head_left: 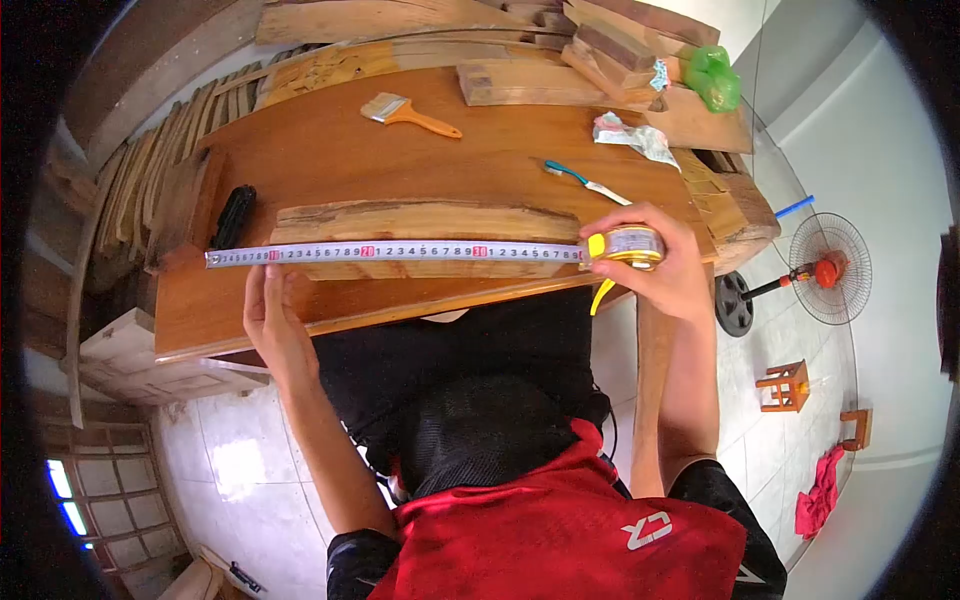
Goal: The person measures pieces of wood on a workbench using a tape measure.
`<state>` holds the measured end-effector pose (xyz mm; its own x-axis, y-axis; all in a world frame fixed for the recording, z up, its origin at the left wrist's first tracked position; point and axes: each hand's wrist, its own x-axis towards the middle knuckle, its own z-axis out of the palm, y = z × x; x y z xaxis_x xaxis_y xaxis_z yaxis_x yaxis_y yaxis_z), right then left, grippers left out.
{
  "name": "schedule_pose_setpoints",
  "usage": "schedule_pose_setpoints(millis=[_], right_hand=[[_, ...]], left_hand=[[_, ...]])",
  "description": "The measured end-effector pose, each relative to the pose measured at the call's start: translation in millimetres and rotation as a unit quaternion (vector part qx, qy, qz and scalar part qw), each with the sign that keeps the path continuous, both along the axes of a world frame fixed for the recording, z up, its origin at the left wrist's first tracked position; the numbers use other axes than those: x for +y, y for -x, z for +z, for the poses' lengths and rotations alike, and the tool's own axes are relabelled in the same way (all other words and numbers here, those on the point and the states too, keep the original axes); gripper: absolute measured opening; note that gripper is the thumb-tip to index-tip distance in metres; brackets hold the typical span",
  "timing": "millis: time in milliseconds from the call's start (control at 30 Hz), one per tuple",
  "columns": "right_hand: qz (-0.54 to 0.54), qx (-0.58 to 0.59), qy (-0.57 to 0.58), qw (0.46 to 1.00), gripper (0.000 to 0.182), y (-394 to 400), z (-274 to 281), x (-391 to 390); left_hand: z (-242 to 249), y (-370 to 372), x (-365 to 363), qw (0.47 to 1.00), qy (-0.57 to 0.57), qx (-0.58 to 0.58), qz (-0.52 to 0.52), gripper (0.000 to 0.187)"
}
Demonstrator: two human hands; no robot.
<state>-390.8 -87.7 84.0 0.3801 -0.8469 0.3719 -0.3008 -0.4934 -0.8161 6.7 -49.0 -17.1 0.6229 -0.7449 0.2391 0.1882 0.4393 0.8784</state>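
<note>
A tape measure (628, 245) with a yellow and clear case is gripped in my right hand (672, 262), at the right end of a rough-edged wooden board (425, 217). Its metal blade (425, 253) is drawn out leftward along the board, numbers facing up, and its tip extends past the board's left end. My left hand (280, 325) has its fingertips together at the blade's lower edge, near the first red mark. A yellow strap (602, 296) hangs below the case. The board lies near the front edge of the brown table (330, 165).
A black object (233, 217) lies left of the board. Behind are a paintbrush (412, 115), a toothbrush (585, 182) and a crumpled wrapper (635, 138). Wood blocks (530, 82) and a green bag (713, 78) sit at the back. A fan (828, 268) stands on the right.
</note>
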Motion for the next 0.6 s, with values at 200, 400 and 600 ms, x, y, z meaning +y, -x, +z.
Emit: schedule_pose_setpoints(millis=[200,400,600], right_hand=[[-0.005,-0.012,-0.012,1.000,0.036,4,-1,2],[-0.031,0.021,-0.024,0.999,0.035,9,3,3],[-0.011,0.022,-0.011,1.000,0.035,10,3,-2]], left_hand=[[7,5,2,0.998,-0.060,-0.020,0.022,0.036],[10,8,2,0.998,-0.057,-0.019,0.024,0.036],[9,8,2,0.998,-0.054,-0.019,0.033,0.035]])
